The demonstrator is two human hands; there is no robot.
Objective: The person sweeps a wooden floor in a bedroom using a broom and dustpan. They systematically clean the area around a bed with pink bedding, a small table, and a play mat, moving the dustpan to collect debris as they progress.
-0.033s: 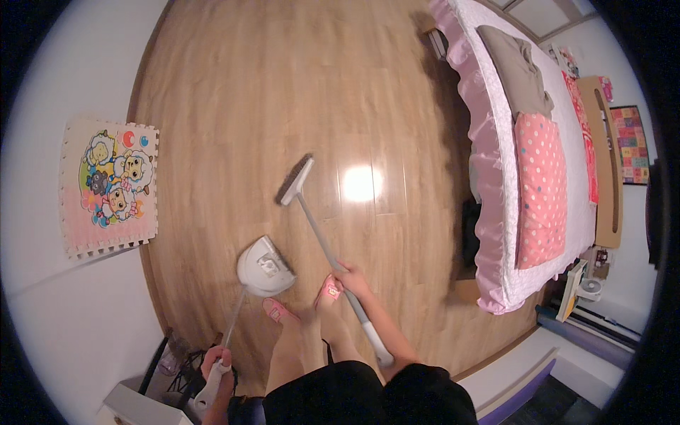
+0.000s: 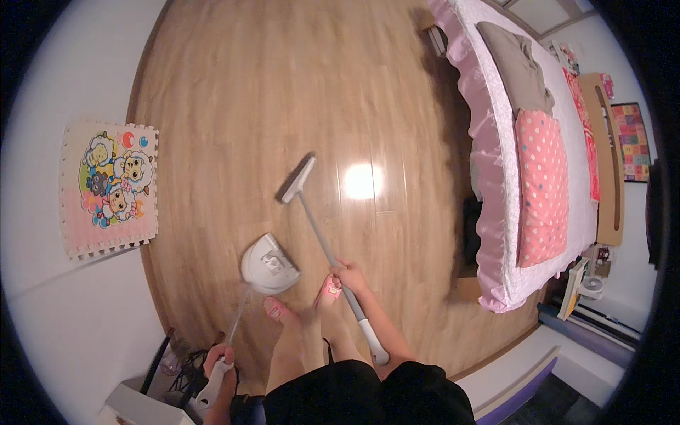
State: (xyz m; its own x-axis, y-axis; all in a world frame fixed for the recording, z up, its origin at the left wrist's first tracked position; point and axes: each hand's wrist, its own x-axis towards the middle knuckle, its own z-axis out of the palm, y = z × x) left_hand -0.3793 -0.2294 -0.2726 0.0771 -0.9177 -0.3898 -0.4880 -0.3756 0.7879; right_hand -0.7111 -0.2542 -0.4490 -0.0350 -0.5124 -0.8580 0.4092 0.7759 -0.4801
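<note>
My right hand (image 2: 348,275) is wrapped round the grey shaft of a long-handled broom (image 2: 317,225). Its white head with dark bristles lies out ahead of me, near the middle of the view, and the white grip end runs back beside my right forearm. At lower left, my left hand (image 2: 219,358) closes on the upper handle of a white long-handled dustpan (image 2: 263,275). The scoop is just ahead of my left foot, its open side facing right. Whether it rests on the floor or hovers, I cannot tell. Broom head and dustpan are apart.
Wood-look floor (image 2: 269,85) stretches ahead. On the right stands a bed (image 2: 496,205) with a pink frilled skirt and a polka-dot pillow (image 2: 542,188). A cartoon foam mat (image 2: 106,241) is against the left wall. Beside my left arm are a white cabinet (image 2: 138,404) and dark rods.
The dustpan scoop has shifted slightly to the right, along with my left hand. The broom has hardly moved.
</note>
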